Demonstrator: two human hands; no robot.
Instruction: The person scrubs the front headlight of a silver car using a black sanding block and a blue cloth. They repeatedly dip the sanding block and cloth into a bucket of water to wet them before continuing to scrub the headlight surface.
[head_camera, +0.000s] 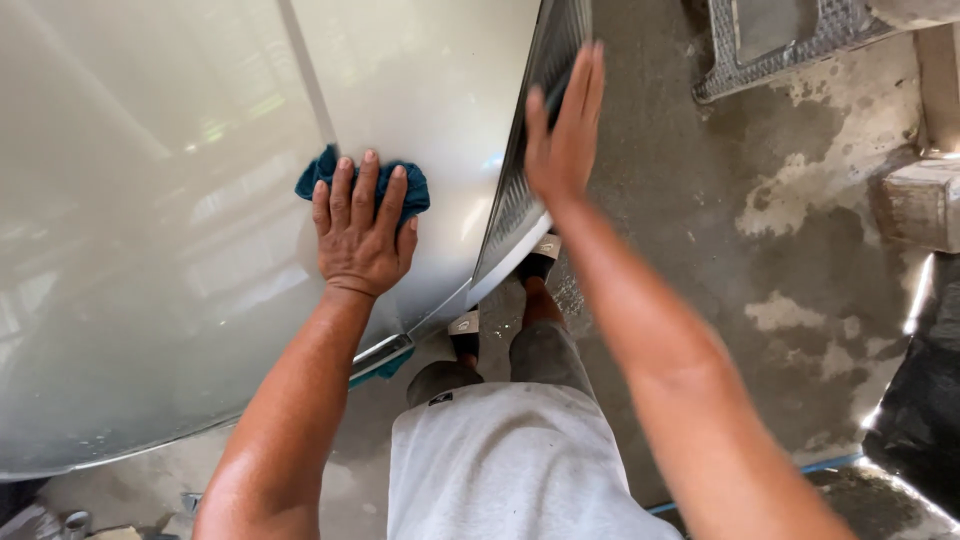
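Right hand (562, 135), fingers straight and empty, rests on the grille (520, 190) at upper centre; left hand (362, 228) presses a teal cloth (322, 172), fingers spread flat, against the silver car body (150, 250).

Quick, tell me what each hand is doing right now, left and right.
Left hand: fingers spread flat, pressing a teal cloth against the silver car panel.
Right hand: open, fingers straight, resting on the car's grille, holding nothing.

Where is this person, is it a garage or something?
Probably a car wash bay or open garage. The left hand presses a crumpled teal cloth on a glossy pale silver car body panel, the right hand rests at its edge, and the grey concrete floor has wet patches.
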